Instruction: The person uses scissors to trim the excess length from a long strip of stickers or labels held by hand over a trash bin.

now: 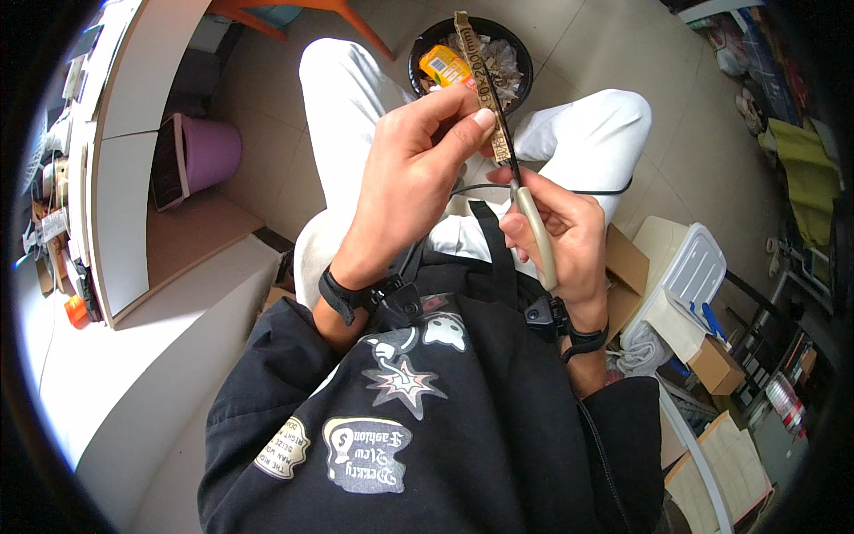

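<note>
Between the thumb and fingers of my left hand point(427, 150) is a narrow brown cardboard strip point(475, 60) bearing printed characters. It stands tilted, its far end over a black waste bin point(527, 70). My right hand point(567, 223) grips scissors point(539, 240) by their beige handles. Their dark blades run along the strip's right edge; whether they touch or cut into it, I cannot tell. Under the strip, the bin holds crumpled clear plastic, brown scraps and a yellow package point(444, 65). Some of my right fingers are hidden behind the handles.
White-trousered knees flank the bin. To the left are a white cabinet point(127, 140), a purple bin point(210, 152) and a cluttered desktop point(100, 374). At right stand a pale lidded plastic box point(694, 260), cardboard boxes point(717, 366) and a metal rack. An orange chair point(357, 23) is ahead.
</note>
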